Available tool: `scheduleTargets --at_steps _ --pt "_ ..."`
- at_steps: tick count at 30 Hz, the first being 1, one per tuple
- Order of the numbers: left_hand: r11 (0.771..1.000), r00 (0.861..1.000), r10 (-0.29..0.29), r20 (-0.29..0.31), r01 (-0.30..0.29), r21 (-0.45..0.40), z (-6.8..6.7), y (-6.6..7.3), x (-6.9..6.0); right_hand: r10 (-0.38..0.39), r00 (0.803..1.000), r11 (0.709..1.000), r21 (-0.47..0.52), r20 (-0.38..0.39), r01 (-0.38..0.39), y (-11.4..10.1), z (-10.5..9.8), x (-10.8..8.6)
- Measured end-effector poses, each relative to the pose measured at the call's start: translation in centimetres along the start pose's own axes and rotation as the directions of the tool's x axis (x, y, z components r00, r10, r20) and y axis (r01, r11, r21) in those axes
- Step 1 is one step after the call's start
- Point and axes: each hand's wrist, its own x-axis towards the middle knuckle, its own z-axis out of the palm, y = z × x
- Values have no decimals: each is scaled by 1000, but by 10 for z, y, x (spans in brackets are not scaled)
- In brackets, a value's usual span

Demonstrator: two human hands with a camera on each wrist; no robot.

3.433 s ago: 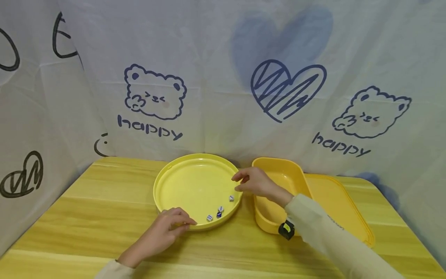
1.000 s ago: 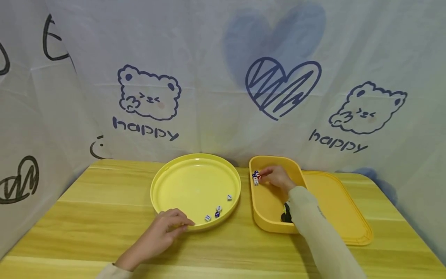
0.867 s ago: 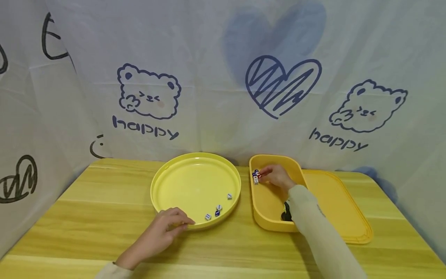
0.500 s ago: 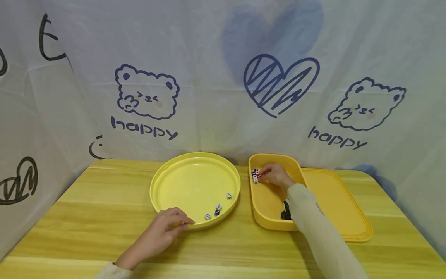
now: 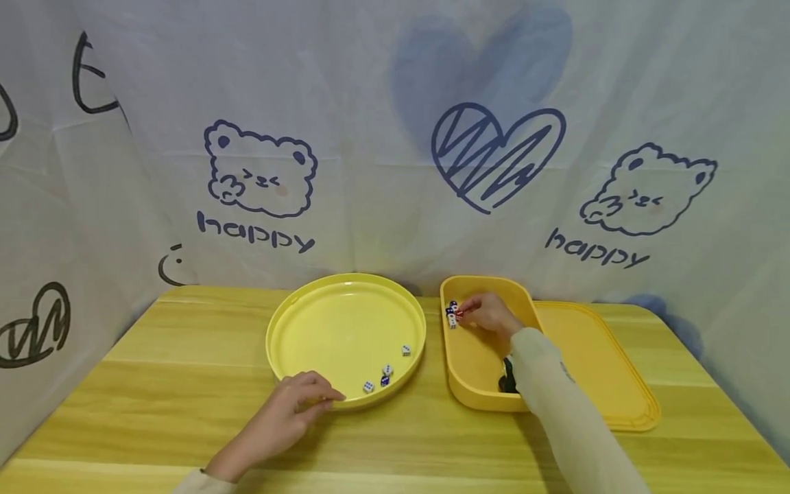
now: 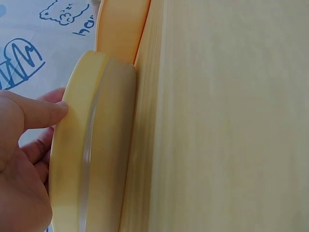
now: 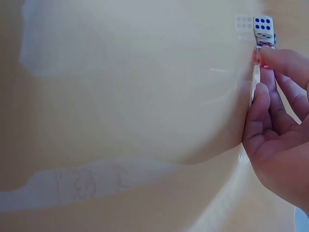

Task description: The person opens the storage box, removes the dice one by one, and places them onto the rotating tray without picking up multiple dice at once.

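My left hand (image 5: 286, 415) pinches the near rim of a round yellow tray (image 5: 274, 346); in the left wrist view its thumb (image 6: 53, 112) lies on the tray's outer side. Inside the tray sit three white dice, one at the right (image 5: 406, 350), and a blue die (image 5: 385, 381). My right hand (image 5: 490, 313) reaches into the orange box (image 5: 487, 401) and pinches a red die (image 7: 266, 65) between thumb and fingers. Right beside the red die, by the box's left wall, a small cluster of white and blue dice (image 5: 452, 319) stands, partly hidden by the fingers.
An orange lid (image 5: 607, 370) lies on the wooden table (image 5: 154, 384), right of the box and partly behind it. A black device (image 5: 508, 377) is at the right wrist, over the box's near end. A printed white cloth (image 5: 370, 206) hangs behind the table.
Since the oldest frame, my right hand has gone from the tray's right rim into the box, to the dice cluster. Over the last second both hands have stayed nearly still.
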Motion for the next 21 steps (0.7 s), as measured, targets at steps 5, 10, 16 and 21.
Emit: scheduleTargets --at_steps 5,10,16,21 --pt "1000 1000 5 -4 -5 -4 1 0 -1 -7 1000 1000 -8 4 7 0 -1 0" --pt "1000 1000 -27 1 27 5 2 1 -4 -50 999 998 26 18 50 -2 -4 -2" --pt "1000 1000 9 -16 -10 -4 4 0 -3 -110 994 994 16 23 110 -11 -5 -3" --pt "1000 1000 9 -17 -9 -1 5 -1 -4 -130 991 991 5 37 130 -22 -7 -6"
